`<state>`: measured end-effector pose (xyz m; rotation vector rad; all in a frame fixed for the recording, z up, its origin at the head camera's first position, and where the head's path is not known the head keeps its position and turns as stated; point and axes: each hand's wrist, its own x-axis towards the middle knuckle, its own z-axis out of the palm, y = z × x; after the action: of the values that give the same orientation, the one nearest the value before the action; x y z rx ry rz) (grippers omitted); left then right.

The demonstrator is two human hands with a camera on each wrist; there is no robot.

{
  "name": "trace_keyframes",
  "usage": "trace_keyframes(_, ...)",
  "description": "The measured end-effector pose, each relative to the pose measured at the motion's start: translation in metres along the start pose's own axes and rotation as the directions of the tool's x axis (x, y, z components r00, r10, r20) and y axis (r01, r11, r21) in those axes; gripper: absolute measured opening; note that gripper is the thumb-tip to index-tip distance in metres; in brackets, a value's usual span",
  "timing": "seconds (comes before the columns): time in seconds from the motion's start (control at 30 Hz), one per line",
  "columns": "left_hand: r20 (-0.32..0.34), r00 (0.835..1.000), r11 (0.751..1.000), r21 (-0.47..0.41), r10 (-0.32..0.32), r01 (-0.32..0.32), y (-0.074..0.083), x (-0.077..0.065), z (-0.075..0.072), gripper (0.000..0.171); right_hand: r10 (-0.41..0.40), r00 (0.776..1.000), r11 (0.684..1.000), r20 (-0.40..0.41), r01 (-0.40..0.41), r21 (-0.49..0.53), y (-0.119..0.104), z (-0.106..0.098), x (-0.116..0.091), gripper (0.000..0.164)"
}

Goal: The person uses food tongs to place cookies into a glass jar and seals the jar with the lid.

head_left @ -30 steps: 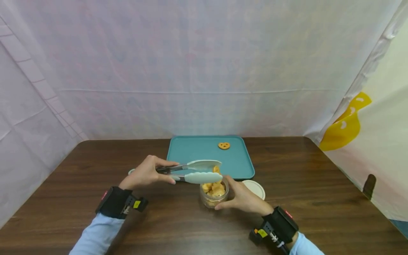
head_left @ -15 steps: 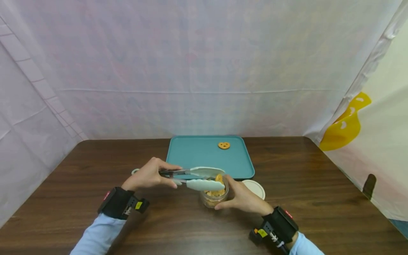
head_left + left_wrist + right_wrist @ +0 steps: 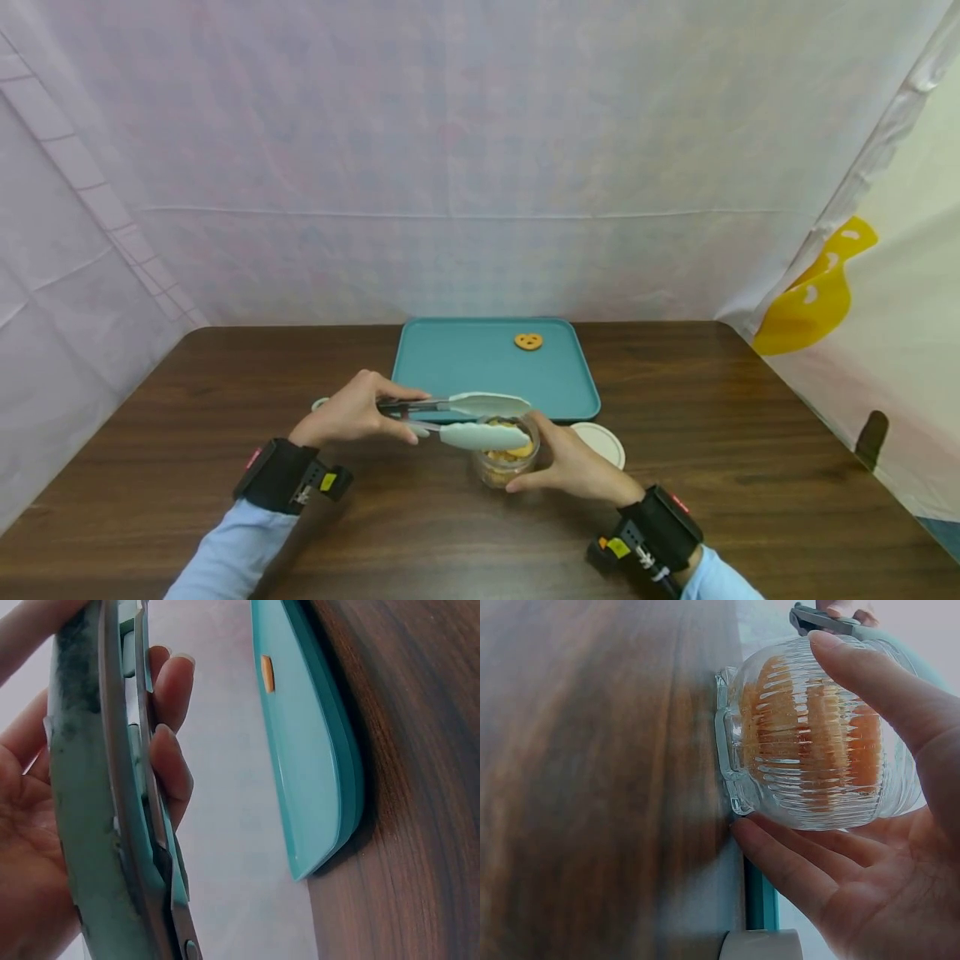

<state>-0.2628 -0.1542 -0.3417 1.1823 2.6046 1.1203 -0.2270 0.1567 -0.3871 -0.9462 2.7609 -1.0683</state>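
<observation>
My left hand [image 3: 351, 410] holds a pair of tongs [image 3: 483, 437] with metal arms and pale mint tips. The two tips stand apart over the mouth of a ribbed glass jar [image 3: 497, 475]. Inside the jar are golden biscuits [image 3: 817, 739]; one yellowish piece [image 3: 522, 451] shows below the near tip. My right hand [image 3: 564, 465] steadies the jar, thumb on one side and fingers on the other. The jar stands upright on the table. In the left wrist view, thumb and fingers lie around the tongs' handles [image 3: 97, 795].
Behind the jar lies a teal tray [image 3: 450, 354] with one pretzel-shaped biscuit [image 3: 528, 342] near its far right. A round whitish lid [image 3: 602, 443] rests on the brown wooden table [image 3: 420, 533], right of the jar. Pale cloth [image 3: 465, 167] hangs behind the table.
The tongs have come down and slightly right over the jar. A pretzel-shaped biscuit that stood up between the tips has dropped lower into the jar. My right hand has stayed on the jar.
</observation>
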Motion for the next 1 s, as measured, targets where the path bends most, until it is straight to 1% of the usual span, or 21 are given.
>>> trace_keyframes(0.07,0.000,1.000,1.000,0.000,-0.005,0.005,0.000,0.000,0.000,0.057,0.004,1.000,1.000,0.003,-0.004,0.004,0.000,0.000,0.000,0.079)
trace_keyframes(0.23,0.007,0.999,0.999,-0.020,-0.050,0.051,0.001,-0.001,-0.001,0.063,0.011,1.000,1.000,0.009,-0.011,0.011,0.000,0.000,-0.001,0.087)
trace_keyframes(0.43,0.021,0.998,0.997,-0.044,-0.057,0.058,0.003,-0.002,-0.002,0.066,0.010,1.000,1.000,0.005,-0.010,0.010,0.001,0.000,-0.001,0.086)
trace_keyframes(0.5,0.010,0.998,0.997,-0.045,-0.067,0.067,0.003,-0.002,-0.001,0.067,0.007,1.000,1.000,0.006,-0.007,0.016,0.001,0.000,-0.001,0.086)
trace_keyframes(0.57,-0.011,0.996,0.995,-0.043,-0.086,0.086,0.003,-0.001,0.000,0.068,0.007,1.000,1.000,0.013,-0.008,0.029,0.001,0.000,-0.002,0.087)
trace_keyframes(0.63,-0.056,0.992,0.994,-0.033,-0.109,0.107,0.002,0.002,0.001,0.069,0.012,1.000,0.999,0.016,-0.013,0.032,0.000,0.000,-0.002,0.087)
trace_keyframes(0.73,-0.130,0.981,0.989,-0.002,-0.146,0.147,0.001,0.008,0.003,0.069,0.027,0.999,0.999,0.023,-0.028,0.040,-0.001,0.000,-0.003,0.087)
trace_keyframes(0.8,-0.173,0.972,0.985,0.030,-0.159,0.167,-0.001,0.013,0.004,0.069,0.034,0.999,0.999,0.023,-0.035,0.038,-0.001,0.000,-0.003,0.085)
trace_keyframes(0.9,-0.208,0.962,0.979,0.067,-0.177,0.195,-0.004,0.019,0.007,0.068,0.042,0.999,0.998,0.026,-0.043,0.038,-0.002,0.000,-0.002,0.085)
trace_keyframes(1.0,-0.222,0.958,0.974,0.093,-0.180,0.205,-0.008,0.023,0.011,0.067,0.048,0.998,0.998,0.029,-0.049,0.038,-0.002,0.001,-0.002,0.085)
